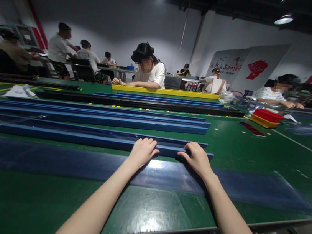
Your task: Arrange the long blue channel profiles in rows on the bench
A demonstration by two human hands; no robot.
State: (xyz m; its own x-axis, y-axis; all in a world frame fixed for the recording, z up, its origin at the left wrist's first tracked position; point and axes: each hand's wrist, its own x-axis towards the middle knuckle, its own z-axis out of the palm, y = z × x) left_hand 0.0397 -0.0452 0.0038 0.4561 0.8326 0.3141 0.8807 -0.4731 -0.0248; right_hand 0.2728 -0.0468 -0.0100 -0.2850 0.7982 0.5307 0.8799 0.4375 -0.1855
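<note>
A long blue channel-shaped strip [68, 137] lies crosswise on the green table, its right end just past my right hand. Both hands grip its front edge, a short distance apart. The fingers of my left hand [144, 151] curl over the top edge, with the thumb pointing right. My right hand [196, 157] closes on the strip near its end, thumb pointing left. Below my wrists stretches a wide clear plastic sheet [93, 166] with a bluish tint, flat on the table. The undersides of my fingers are hidden.
More blue strips [177, 128] and dark strips [152, 104] lie behind. A yellow strip [171, 92] is in front of a co-worker [157, 74]. At the right are a red bin [268, 115] and a phone [251, 129]. The table's front edge [174, 232] runs beneath my forearms.
</note>
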